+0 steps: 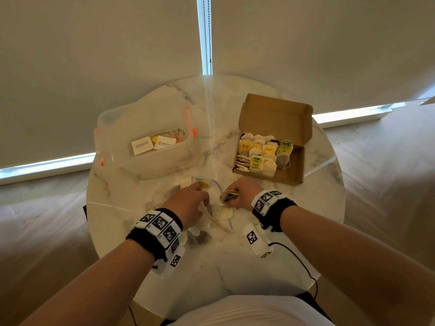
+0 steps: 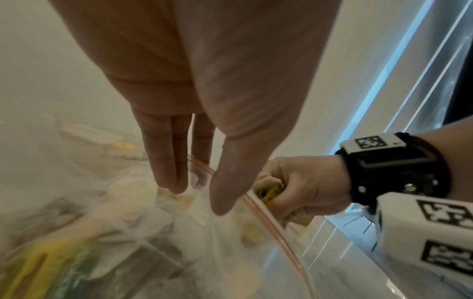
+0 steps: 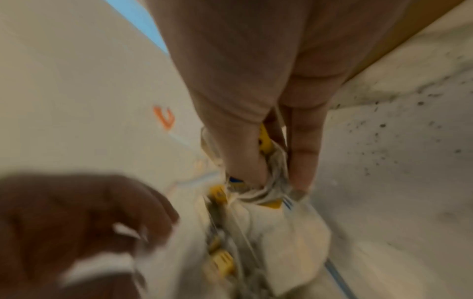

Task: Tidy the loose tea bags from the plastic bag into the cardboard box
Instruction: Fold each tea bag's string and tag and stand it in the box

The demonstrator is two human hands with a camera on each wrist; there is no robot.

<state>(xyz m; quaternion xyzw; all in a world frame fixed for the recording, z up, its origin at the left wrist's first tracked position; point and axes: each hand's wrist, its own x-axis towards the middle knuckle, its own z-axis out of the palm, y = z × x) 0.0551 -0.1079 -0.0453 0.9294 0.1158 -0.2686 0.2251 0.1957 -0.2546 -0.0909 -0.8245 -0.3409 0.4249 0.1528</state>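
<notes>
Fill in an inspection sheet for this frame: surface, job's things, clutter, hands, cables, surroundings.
Surface: round marble table, dark crumbs scattered on it.
Job's things: cardboard box open, rows of tea bags standing inside; plastic bag lying open on the table with loose tea bags in it.
Clutter: clear plastic tub holding white cards.
Hands: left hand open, fingers reaching into the plastic bag; right hand grips a bunch of tea bags.
Cables: black cable trailing from the right wrist unit.
Surroundings: roller blinds drawn, bead chain hanging, wood floor.
</notes>
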